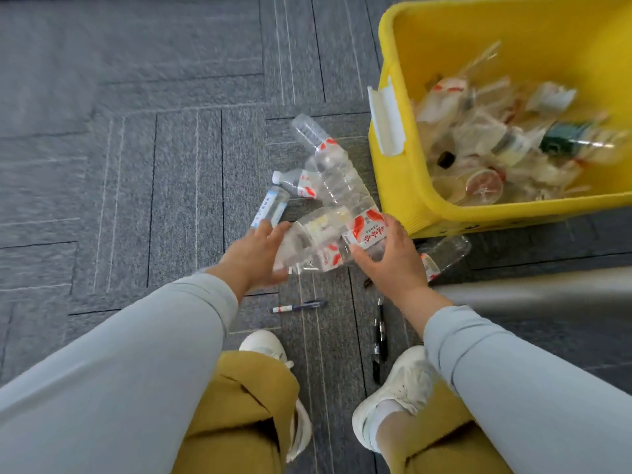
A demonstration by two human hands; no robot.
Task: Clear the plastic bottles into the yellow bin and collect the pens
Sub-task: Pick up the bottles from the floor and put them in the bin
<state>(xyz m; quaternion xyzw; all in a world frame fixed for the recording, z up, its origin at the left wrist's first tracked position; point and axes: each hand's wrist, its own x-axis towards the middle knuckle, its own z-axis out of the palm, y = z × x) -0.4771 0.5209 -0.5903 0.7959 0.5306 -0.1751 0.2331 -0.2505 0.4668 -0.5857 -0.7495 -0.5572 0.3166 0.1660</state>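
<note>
Several clear plastic bottles with red-and-white labels lie in a heap [328, 179] on the grey carpet, left of the yellow bin [403, 186]. My left hand [254, 256] presses against one crumpled bottle [307, 244] from the left. My right hand [388, 258] grips a red-labelled bottle [364, 224] from above. Another bottle [444, 254] lies to the right of my right hand, by the bin's front. A blue-labelled bottle [272, 206] lies at the heap's left. One pen [297, 306] lies below my hands, and several black pens [380, 340] lie near my right shoe.
The yellow bin holds many clear bottles and cups; white tape [388, 121] sticks to its left rim. My white shoes [400, 388] and mustard trousers fill the bottom of the view. A grey rail or edge [547, 289] runs at the right.
</note>
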